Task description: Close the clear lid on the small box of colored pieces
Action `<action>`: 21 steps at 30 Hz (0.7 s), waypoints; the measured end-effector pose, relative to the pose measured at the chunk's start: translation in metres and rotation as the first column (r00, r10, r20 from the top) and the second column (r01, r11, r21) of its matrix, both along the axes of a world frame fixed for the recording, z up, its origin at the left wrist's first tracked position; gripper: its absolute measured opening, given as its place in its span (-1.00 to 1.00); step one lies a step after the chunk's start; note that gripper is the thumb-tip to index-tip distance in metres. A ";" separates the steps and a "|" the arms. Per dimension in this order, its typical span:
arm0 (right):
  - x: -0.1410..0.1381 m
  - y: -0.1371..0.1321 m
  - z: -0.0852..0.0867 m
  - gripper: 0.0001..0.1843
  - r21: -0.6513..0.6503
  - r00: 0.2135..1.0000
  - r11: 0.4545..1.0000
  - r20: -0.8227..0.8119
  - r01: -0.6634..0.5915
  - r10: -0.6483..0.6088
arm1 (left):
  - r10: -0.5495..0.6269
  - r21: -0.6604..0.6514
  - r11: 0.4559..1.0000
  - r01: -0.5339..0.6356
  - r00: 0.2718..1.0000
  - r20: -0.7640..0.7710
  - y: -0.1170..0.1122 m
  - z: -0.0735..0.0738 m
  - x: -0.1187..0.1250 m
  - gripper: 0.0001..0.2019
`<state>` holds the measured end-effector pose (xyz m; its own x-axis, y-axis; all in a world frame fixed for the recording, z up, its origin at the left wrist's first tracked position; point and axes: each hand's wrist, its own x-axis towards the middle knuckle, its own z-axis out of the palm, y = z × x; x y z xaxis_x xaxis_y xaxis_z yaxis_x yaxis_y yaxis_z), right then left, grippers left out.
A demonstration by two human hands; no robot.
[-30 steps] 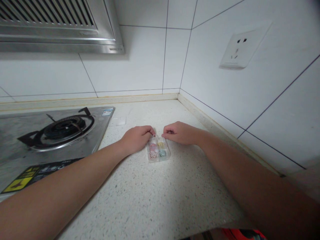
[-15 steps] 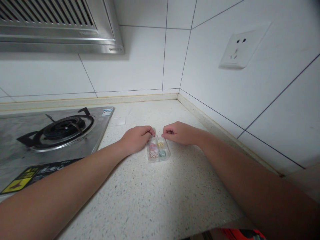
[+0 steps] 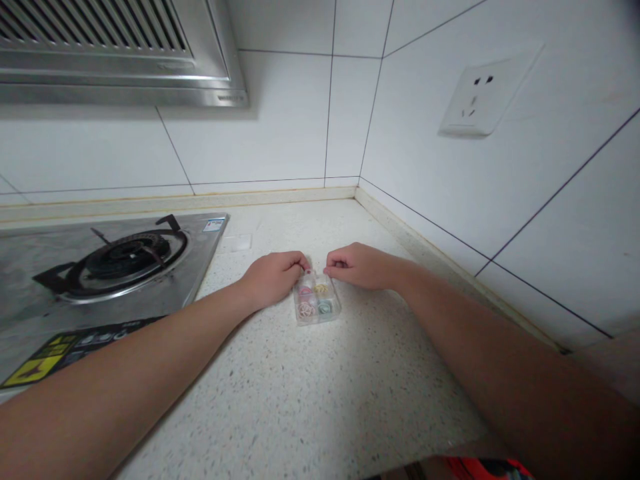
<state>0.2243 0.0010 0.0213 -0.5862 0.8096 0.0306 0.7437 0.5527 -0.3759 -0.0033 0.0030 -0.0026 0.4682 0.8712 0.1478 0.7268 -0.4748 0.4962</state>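
Note:
A small clear plastic compartment box [image 3: 331, 316] lies flat on the counter between my hands. Its sections hold small coloured loops that look like elastic bands: pink ones [image 3: 305, 291], pale pink ones [image 3: 307, 309], yellow ones [image 3: 321, 289] and green ones [image 3: 325, 307]. My left hand [image 3: 275, 277] is closed, with thumb and fingertips pinched at the box's far left corner. At the far right corner, the curled fingers of my right hand [image 3: 353, 265] pinch the box edge. Anything small between the fingertips is too tiny to make out.
A gas stove [image 3: 210, 257] with a black burner [image 3: 127, 257] occupies the left side. Behind my left hand lies a thin clear plastic piece [image 3: 238, 243]. The speckled counter [image 3: 280, 393] meets tiled walls; a range hood [image 3: 210, 97] hangs upper left, a socket [image 3: 477, 97] upper right.

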 end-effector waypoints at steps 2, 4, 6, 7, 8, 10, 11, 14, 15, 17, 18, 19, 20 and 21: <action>0.000 0.000 0.000 -0.70 -0.005 1.000 1.000 -0.001 0.003 -0.003 | 0.002 0.001 1.000 -0.002 1.000 0.001 0.000 0.000 0.000 -0.69; 0.001 0.000 0.000 -0.70 -0.005 1.000 1.000 -0.003 -0.001 0.001 | 0.003 0.002 1.000 -0.003 1.000 0.000 0.001 -0.001 -0.001 -0.69; 0.001 0.000 0.000 -0.70 -0.003 1.000 1.000 -0.005 -0.009 0.009 | 0.004 0.002 1.000 -0.004 1.000 -0.002 0.001 -0.001 -0.001 -0.69; 0.001 0.000 0.000 -0.70 -0.003 1.000 1.000 -0.006 -0.012 0.012 | 0.004 0.001 1.000 -0.004 1.000 -0.001 0.001 -0.001 -0.001 -0.69; 0.001 0.000 0.000 -0.70 -0.003 1.000 1.000 -0.008 -0.014 0.014 | 0.003 0.000 1.000 -0.003 1.000 0.001 0.001 -0.002 -0.001 -0.69; 0.000 0.000 0.000 -0.71 -0.002 1.000 1.000 -0.010 -0.010 0.010 | 0.002 -0.002 1.000 -0.002 1.000 0.008 0.001 -0.001 -0.001 -0.69; 0.000 0.000 0.000 -0.71 -0.003 1.000 1.000 -0.010 -0.005 0.005 | 0.000 -0.002 1.000 0.000 1.000 0.010 0.001 -0.001 -0.001 -0.69; 0.000 0.001 -0.001 -0.71 -0.008 1.000 1.000 -0.005 0.000 0.000 | -0.002 -0.007 1.000 0.002 1.000 0.010 0.000 -0.001 0.000 -0.69; 0.001 0.001 -0.001 -0.70 -0.009 1.000 1.000 -0.002 -0.003 0.003 | 0.001 -0.008 1.000 -0.001 1.000 0.011 0.000 -0.001 0.000 -0.69; 0.001 0.001 -0.001 -0.69 -0.008 1.000 1.000 0.002 -0.007 0.007 | 0.004 -0.010 1.000 -0.004 1.000 0.011 0.000 -0.001 0.000 -0.69; 0.001 0.001 -0.001 -0.69 -0.008 1.000 1.000 0.001 -0.009 0.009 | 0.005 -0.011 1.000 -0.005 1.000 0.011 0.000 -0.001 0.000 -0.69; 0.001 0.001 -0.001 -0.69 -0.007 1.000 1.000 0.000 -0.010 0.010 | 0.006 -0.010 1.000 -0.006 1.000 0.010 0.000 -0.001 0.000 -0.69; 0.001 0.001 -0.001 -0.70 -0.005 1.000 1.000 -0.003 -0.011 0.011 | 0.006 -0.010 1.000 -0.006 1.000 0.006 0.000 -0.001 0.000 -0.69; 0.001 0.001 -0.001 -0.70 -0.003 1.000 1.000 -0.006 -0.013 0.013 | 0.006 -0.008 1.000 -0.006 1.000 0.003 0.000 -0.001 0.000 -0.69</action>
